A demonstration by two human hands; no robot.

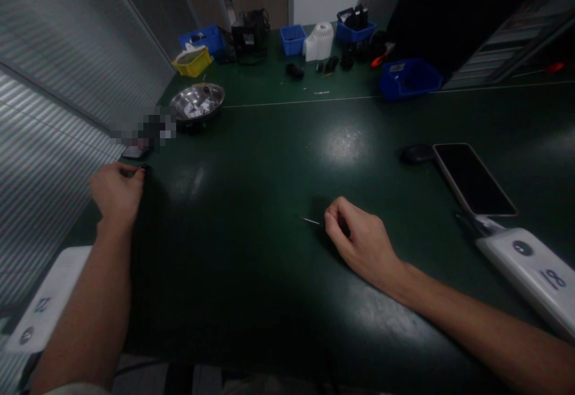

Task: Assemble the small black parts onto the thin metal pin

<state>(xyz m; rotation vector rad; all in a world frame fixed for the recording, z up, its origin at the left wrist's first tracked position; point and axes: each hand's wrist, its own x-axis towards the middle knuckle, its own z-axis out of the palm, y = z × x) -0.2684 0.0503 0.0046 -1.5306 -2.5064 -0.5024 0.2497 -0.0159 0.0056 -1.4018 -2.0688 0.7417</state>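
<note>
On the left side of the green tabletop [202, 275], my left hand [119, 190] is closed in a pinch. Between its thumb and fingertips is a small dark piece [142, 167], too small to make out. A blurred flat grey object [135, 152] lies just beyond those fingers. My right hand [357, 236] rests right of the middle with its fingers curled closed. A thin pointed metal tool [309, 220] sticks out from this hand to the left, low over the table; its handle is hidden in the fingers.
A metal bowl [211, 94] with white scraps stands at the back left. Behind are a yellow bin [193, 63], blue bins [293, 40] and a white housing [320, 42]. To the right lie a phone [474, 176], a black mouse-like object [417, 154] and a white power bank [530, 269].
</note>
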